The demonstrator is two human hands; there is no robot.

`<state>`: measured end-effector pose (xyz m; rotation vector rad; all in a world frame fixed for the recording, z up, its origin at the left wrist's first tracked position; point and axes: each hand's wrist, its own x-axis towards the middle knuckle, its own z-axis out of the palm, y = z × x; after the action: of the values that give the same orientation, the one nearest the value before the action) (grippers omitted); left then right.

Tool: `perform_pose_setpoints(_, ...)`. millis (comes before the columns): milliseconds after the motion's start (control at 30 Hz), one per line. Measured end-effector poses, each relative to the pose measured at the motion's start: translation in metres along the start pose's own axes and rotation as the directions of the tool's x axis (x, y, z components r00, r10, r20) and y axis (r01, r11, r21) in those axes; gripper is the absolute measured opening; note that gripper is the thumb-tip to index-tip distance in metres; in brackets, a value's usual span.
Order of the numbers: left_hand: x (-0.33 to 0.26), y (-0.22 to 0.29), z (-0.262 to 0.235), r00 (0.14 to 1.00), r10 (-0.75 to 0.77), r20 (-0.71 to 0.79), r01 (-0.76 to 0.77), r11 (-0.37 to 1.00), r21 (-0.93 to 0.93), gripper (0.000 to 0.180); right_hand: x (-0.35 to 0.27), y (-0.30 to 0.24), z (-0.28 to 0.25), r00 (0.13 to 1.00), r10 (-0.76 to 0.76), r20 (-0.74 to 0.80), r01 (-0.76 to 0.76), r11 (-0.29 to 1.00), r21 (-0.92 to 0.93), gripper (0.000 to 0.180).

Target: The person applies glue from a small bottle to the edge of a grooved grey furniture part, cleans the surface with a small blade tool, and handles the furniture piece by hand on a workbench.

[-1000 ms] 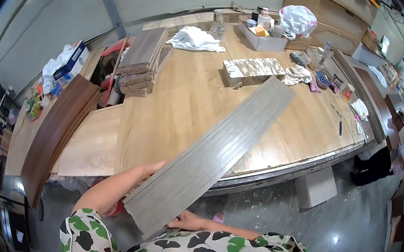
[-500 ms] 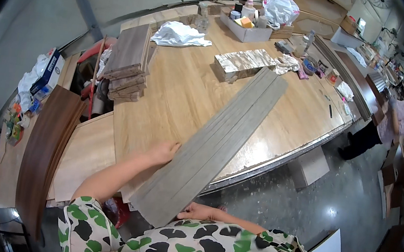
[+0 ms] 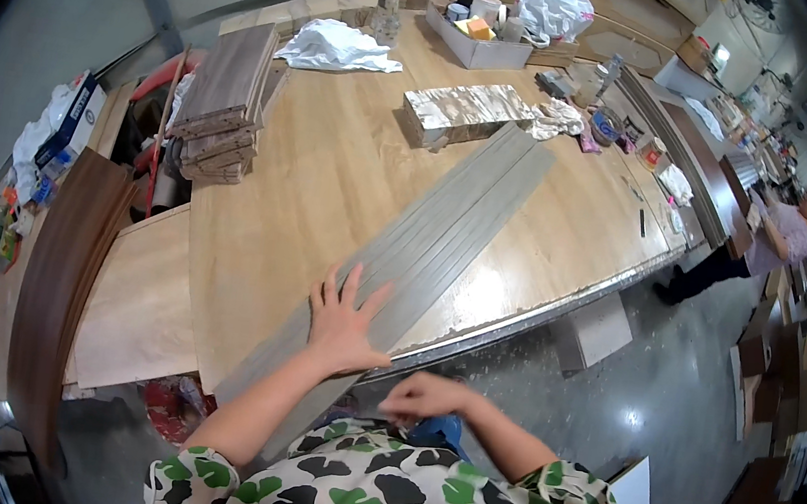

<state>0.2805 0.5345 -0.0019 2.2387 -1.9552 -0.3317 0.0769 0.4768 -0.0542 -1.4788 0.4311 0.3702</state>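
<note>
A long grey wood-grain plank [image 3: 463,221] lies slantwise over the worktable, its near end reaching past the table edge toward my body. My left hand [image 3: 346,329] rests on top of the plank near this end, fingers spread apart and palm down. Off the plank's near right side, my right hand [image 3: 424,398] hovers in front of my body, touching no part of the plank. Its fingers are curled in and slightly blurred, with nothing visible in them. The plank's far end lies in front of a paint-smeared block [image 3: 466,114].
A stack of brown planks [image 3: 227,89] stands at the table's left, near a white plastic bag [image 3: 338,47]. Curved brown panels [image 3: 62,281] lean farther left. A box of bottles [image 3: 479,48] stands at the back. Another person [image 3: 779,233] stands at the right.
My left hand has moved from the plank's left edge onto its top, fingers now spread. My right hand has let go of the near end. The plank now lies flatter on the table.
</note>
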Motion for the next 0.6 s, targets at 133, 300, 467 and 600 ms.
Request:
perform_pose_setpoints(133, 0.003, 0.002, 0.005, 0.997, -0.082, -0.001, 0.082, 0.997, -0.008, 0.114, -0.048, -0.019, -0.131, 0.886, -0.132, -0.444, 0.192, 0.977, 0.093, 0.03)
perform_pose_setpoints(300, 0.018, 0.025, 0.009, 0.949, -0.313, -0.034, 0.314, 0.949, 0.012, 0.12, -0.029, -0.031, -0.268, 0.491, -0.569, -0.66, 0.213, 0.813, -0.542, 0.024)
perform_pose_setpoints(467, 0.041, 0.056, 0.008, 0.888, -0.449, -0.099, 0.454, 0.89, 0.036, 0.122, 0.038, -0.049, -0.334, 0.334, -0.895, -0.294, 0.093, 0.342, -0.935, 0.025)
perform_pose_setpoints(600, 0.049, 0.053, 0.012, 0.885, -0.458, -0.078, 0.464, 0.879, 0.11, 0.122, 0.08, -0.063, -0.372, 0.46, -0.855, -0.24, -0.077, 0.231, -0.97, 0.038)
